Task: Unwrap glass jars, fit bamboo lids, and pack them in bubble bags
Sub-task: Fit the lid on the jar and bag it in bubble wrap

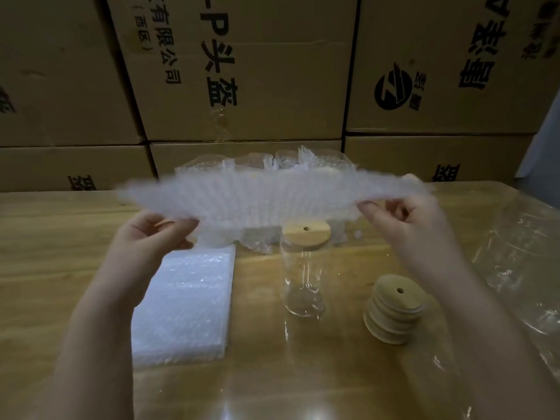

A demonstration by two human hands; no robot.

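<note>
Looming behind a wooden table [45,237], stacked cartons [242,71] fill the background. The left hand [145,237] and right hand [403,216] each pinch an end of a blurred bubble bag [272,195] held above a lidded glass jar [303,280], with spare bamboo lids [394,310] stacked just beside it.
</note>
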